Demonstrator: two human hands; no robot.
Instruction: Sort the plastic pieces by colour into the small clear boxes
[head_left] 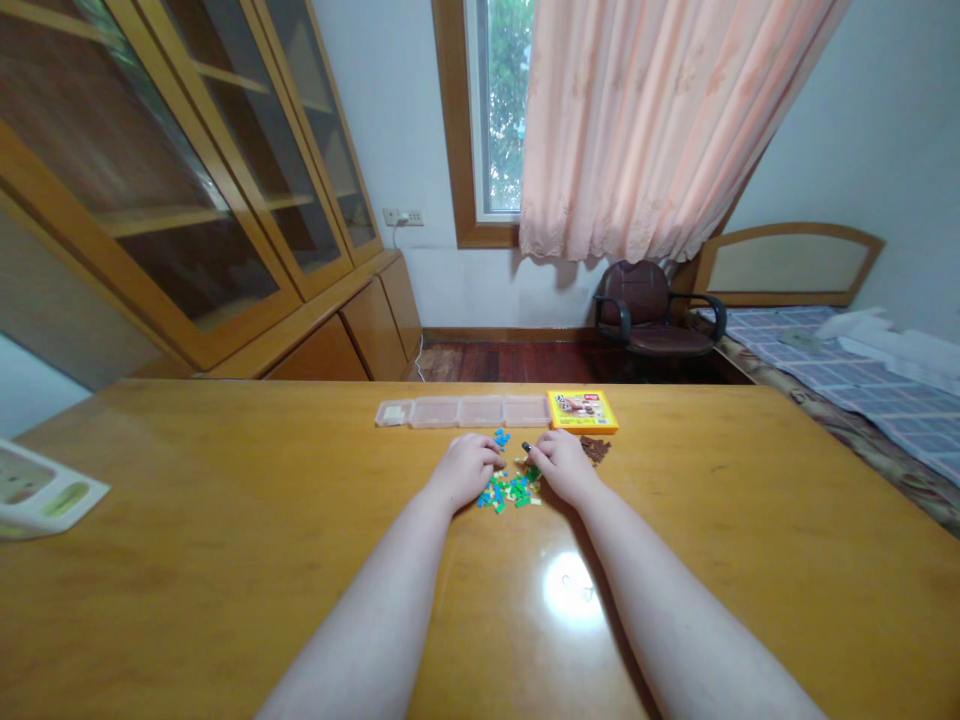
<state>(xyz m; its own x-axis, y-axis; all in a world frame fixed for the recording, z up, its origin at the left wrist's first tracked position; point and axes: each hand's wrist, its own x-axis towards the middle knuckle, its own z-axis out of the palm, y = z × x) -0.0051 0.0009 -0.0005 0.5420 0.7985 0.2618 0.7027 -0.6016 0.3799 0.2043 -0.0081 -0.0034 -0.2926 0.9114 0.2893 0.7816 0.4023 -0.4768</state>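
A loose pile of small green, blue and pale yellow building bricks (517, 491) lies on the table between my hands. My left hand (469, 468) rests at its left edge, fingers curled and closed; whatever is under the fingertips is hidden. On the pile's right, my right hand (564, 462) pinches a small black brick (527, 447) at its fingertips. A little group of blue bricks (501, 438) sits apart, just beyond the pile. Brown bricks (596, 449) are heaped to the right of my right hand, which partly covers them.
Clear plastic trays (457, 411) stand in a row behind the bricks, a pale piece in the leftmost. A yellow box (583, 411) adjoins them. At the table's left edge lies a white plastic object (45, 490). Past the wooden table (300, 600) is an office chair (649, 310).
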